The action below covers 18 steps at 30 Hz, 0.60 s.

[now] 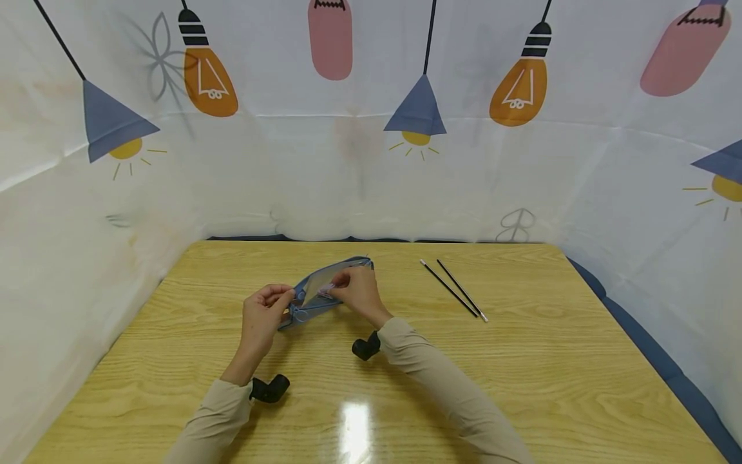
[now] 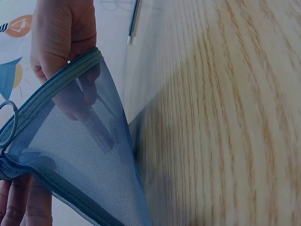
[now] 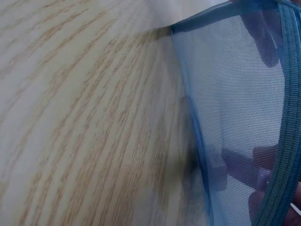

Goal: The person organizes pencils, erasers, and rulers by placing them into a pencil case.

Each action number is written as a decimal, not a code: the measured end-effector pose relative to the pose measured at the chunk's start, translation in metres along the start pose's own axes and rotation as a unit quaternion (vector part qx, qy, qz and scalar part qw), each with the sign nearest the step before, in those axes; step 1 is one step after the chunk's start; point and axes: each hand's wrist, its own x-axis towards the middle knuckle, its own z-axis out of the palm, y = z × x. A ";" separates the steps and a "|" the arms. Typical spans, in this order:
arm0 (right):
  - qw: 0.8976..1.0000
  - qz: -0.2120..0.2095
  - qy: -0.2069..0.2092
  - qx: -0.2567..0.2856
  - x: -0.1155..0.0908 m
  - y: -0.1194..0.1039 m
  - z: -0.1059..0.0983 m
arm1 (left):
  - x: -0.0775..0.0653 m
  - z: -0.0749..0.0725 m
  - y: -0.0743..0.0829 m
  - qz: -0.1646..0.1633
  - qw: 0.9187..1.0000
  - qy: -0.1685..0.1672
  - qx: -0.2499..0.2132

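Observation:
A blue mesh zipper pouch (image 1: 317,310) is held above the table with its zipper undone. My left hand (image 1: 261,316) pinches its left end near the ring-shaped zipper pull (image 2: 10,123). At the mouth of the pouch, my right hand (image 1: 361,291) holds a small, pale purple, partly see-through object (image 1: 326,291) between thumb and fingers. Through the mesh (image 3: 230,89) in the right wrist view, those fingertips and the object show dimly inside. Its exact kind cannot be made out.
Two dark pencils (image 1: 449,288) with white ends lie crossing at a narrow angle, right of the pouch on the wooden table (image 1: 551,374). A white cloth (image 1: 359,187) printed with lamps and bulbs stands round the back and sides.

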 end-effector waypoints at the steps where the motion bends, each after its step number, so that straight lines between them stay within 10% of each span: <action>1: 1.000 0.000 -0.001 -0.002 0.000 0.000 0.000 | 0.000 0.000 0.000 0.000 1.000 0.000 0.000; 18: 1.000 0.019 -0.019 -0.012 0.000 -0.004 -0.001 | 0.001 -0.001 -0.002 -0.005 1.000 -0.001 -0.002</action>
